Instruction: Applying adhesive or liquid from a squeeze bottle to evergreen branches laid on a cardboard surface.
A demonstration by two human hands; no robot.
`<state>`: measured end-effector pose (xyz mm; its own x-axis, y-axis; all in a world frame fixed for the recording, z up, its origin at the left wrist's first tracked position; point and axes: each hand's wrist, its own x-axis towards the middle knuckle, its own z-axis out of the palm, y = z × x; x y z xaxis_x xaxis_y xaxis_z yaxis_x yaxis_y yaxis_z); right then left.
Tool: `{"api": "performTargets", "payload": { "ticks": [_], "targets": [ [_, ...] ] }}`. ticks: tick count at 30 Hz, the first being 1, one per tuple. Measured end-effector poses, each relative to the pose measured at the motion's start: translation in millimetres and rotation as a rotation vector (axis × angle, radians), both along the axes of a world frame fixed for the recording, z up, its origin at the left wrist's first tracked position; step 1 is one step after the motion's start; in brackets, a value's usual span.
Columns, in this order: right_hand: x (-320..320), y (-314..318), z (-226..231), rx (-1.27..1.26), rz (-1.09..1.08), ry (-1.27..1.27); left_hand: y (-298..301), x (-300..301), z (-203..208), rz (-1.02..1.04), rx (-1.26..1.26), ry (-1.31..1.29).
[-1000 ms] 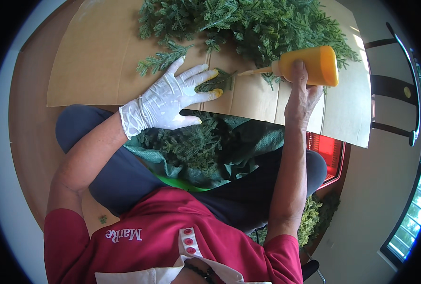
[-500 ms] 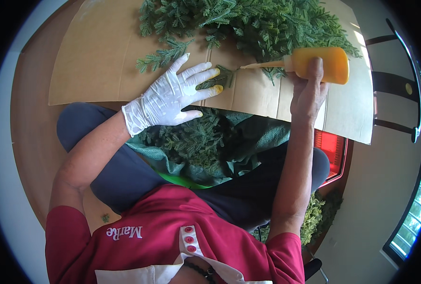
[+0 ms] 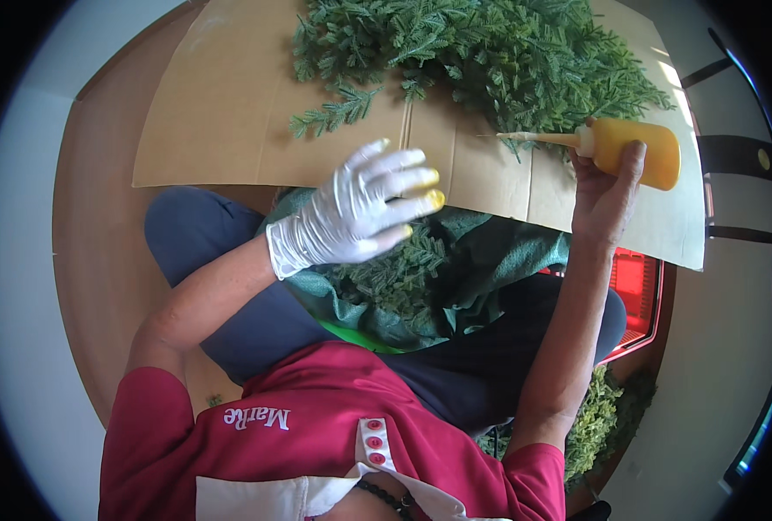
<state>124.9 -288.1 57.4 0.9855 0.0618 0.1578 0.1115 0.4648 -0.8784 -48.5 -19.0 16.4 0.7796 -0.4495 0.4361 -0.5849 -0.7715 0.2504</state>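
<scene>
My left hand (image 3: 360, 208), in a white glove with yellow-stained fingertips, hovers at the near edge of the cardboard sheet (image 3: 203, 130). Its fingers are stretched out and slightly apart, palm down; nothing shows in them. My bare right hand (image 3: 607, 191) grips a yellow squeeze bottle (image 3: 638, 152) tilted on its side, its long thin nozzle pointing left over the cardboard. A big heap of green fir-like sprigs (image 3: 490, 52) covers the far part of the sheet, and a single sprig (image 3: 338, 111) lies apart at its left. More sprigs (image 3: 394, 273) fill a green cloth sack (image 3: 490, 269) between my legs.
A red plastic basket (image 3: 633, 291) stands right of my knee, partly under the cardboard. Lighter green foliage (image 3: 590, 425) lies beside my right elbow. A dark metal frame (image 3: 738, 161) rises beyond the sheet's right edge, near the pale wall.
My left hand has lifted off the cardboard and drawn back toward me. The small sprig by its fingers no longer shows. The bottle has moved away from it, and the view has shifted.
</scene>
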Motion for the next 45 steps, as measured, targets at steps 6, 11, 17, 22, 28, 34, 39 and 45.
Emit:
{"api": "performTargets", "payload": {
  "ticks": [6, 11, 17, 22, 28, 34, 39, 45],
  "targets": [
    [-2.6, 3.1, 10.4, 0.026, -0.013, -0.008, 83.2, 12.3, -7.8, 0.682, 0.036, 0.130],
    [0.4, -3.5, 1.4, 0.005, 0.039, 0.005, 90.7, 16.8, -2.2, 0.613, -0.076, 0.159],
    [2.3, 4.3, 0.4, -0.002, -0.005, 0.003, 43.3, 23.3, 17.4, 0.462, -0.300, 0.260],
    [2.4, -0.5, -4.4, -0.016, 0.011, 0.010, 19.0, 32.2, 0.5, 0.423, -0.151, 0.177],
    [-10.9, 12.4, 8.8, 0.008, 0.002, 0.052, 37.9, 22.4, 5.6, 0.316, -0.128, -0.045],
    [-11.3, 20.3, 1.0, -0.097, 0.027, 0.051, 34.5, 16.1, -4.0, 0.126, -0.116, 0.082],
    [-15.7, 25.3, 0.8, -0.202, -0.029, 0.050, 26.1, 34.5, 3.3, 0.043, -0.075, 0.094],
    [-17.4, 19.2, -2.5, -0.198, -0.037, 0.055, 23.9, 35.4, -13.5, -0.009, -0.037, 0.156]
  ]
}}
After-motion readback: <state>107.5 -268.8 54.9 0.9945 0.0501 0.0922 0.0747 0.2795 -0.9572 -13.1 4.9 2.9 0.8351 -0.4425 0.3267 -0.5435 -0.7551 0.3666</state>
